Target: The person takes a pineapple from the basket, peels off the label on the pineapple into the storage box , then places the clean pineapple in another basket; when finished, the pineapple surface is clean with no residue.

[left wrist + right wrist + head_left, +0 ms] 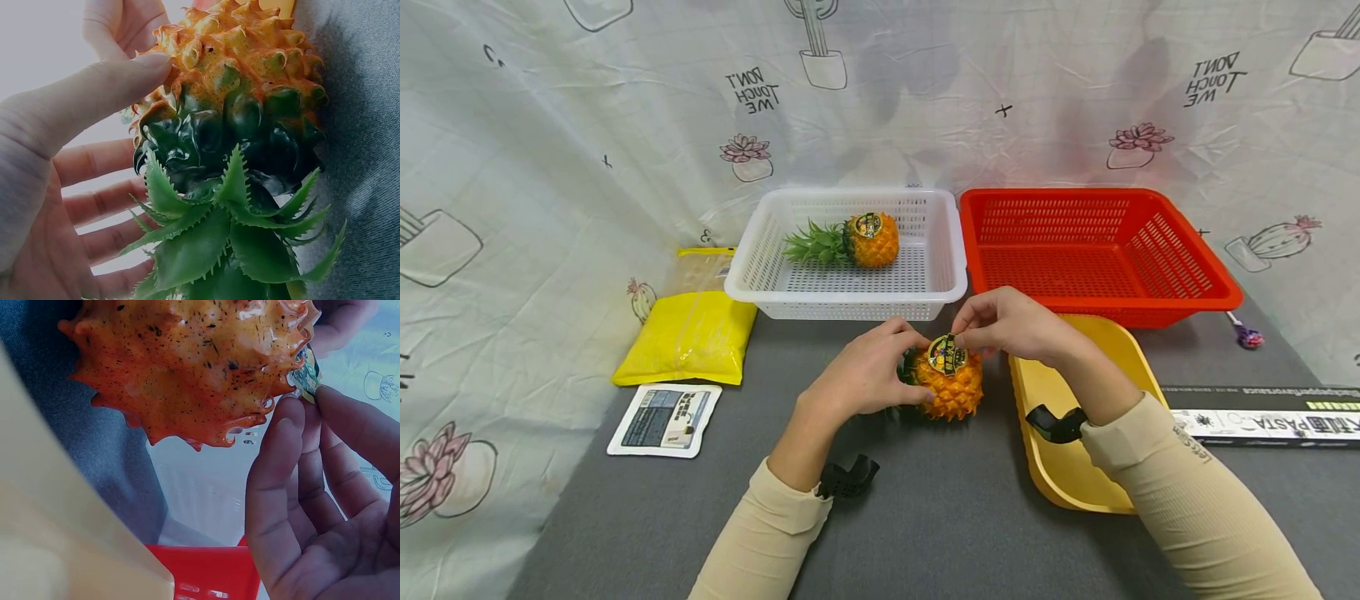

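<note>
An orange toy-like pineapple (957,398) with a dark green base and spiky leaves lies on the grey table, its crown mostly behind my left hand (867,373) in the head view. That hand grips it, the thumb on one side and the fingers spread round the other; the leaves (200,244) show in the left wrist view. On the fruit's upper side is a round black-and-gold sticker (947,355). My right hand (1017,327) pinches the sticker's edge between thumb and index finger, as the label (306,376) in the right wrist view shows.
A white basket (846,297) behind holds another stickered pineapple (874,242). Beside it stands a red basket (1101,292). A yellow tray (1060,475) sits under my right forearm. Left are a yellow bag (688,337) and white packet (665,421); right, a pasta box (1262,421) and lollipop (1249,337).
</note>
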Demonstrator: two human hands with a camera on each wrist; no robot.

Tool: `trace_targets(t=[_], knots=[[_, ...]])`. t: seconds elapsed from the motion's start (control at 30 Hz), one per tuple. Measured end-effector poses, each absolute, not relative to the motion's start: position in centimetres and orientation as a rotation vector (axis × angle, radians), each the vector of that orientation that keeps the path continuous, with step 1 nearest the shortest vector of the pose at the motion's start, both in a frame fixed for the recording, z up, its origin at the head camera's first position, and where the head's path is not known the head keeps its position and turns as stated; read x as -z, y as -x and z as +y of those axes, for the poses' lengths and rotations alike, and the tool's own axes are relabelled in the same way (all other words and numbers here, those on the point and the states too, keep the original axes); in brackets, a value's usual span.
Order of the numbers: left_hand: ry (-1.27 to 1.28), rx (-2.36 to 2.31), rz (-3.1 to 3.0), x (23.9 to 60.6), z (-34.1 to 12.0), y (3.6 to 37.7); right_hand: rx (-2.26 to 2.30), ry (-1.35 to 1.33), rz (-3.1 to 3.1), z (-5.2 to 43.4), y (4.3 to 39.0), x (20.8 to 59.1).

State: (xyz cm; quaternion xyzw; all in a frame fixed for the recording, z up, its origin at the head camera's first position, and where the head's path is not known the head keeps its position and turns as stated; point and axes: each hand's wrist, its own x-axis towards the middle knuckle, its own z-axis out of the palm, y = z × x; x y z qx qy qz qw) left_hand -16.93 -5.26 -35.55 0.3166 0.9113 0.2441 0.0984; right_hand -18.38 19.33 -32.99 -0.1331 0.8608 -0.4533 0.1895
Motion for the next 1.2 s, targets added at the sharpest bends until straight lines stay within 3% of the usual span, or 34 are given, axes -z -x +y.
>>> trace_targets(t=[1.2], knots=[[-0.952,-0.732,2.709,35.5,-5.1,16.8,1.386,0.304,2.336,22.1,17.4,31.6]])
